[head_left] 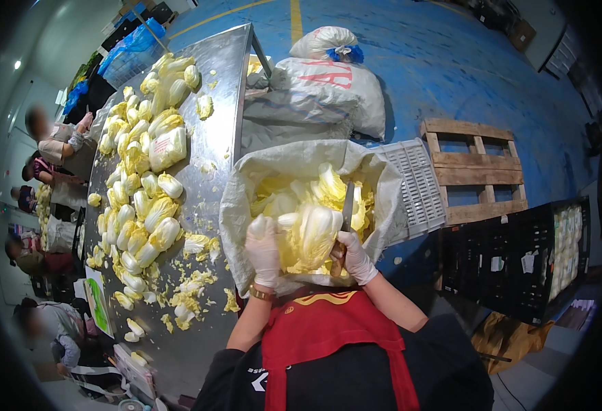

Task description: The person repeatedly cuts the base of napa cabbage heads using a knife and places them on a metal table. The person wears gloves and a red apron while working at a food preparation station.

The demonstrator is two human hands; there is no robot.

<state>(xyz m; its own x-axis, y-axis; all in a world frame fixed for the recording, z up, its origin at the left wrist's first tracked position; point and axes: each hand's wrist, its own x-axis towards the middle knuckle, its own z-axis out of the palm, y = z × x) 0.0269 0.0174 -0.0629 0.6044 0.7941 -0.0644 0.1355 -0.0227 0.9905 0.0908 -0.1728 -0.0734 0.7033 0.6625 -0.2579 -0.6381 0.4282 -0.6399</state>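
Observation:
Gloved in white, my right hand [357, 259] grips a knife [348, 205] by its brown handle, with the blade pointing away from me. The blade lies along the right side of a pale napa cabbage [315, 236] over an open white woven sack [236, 205]. My left hand [264, 252], also gloved, is curled closed at the cabbage's left side; whether it grips the cabbage or a leaf is hidden. Loose yellow cabbage leaves [332, 183] fill the sack below.
A steel table [212, 154] on my left bears a heap of napa cabbages [133, 178] and leaf scraps [191, 294]. Full sacks [328, 96], a white plastic crate [417, 185], a wooden pallet [475, 161] and black crates [506, 260] stand around. Several people work at far left.

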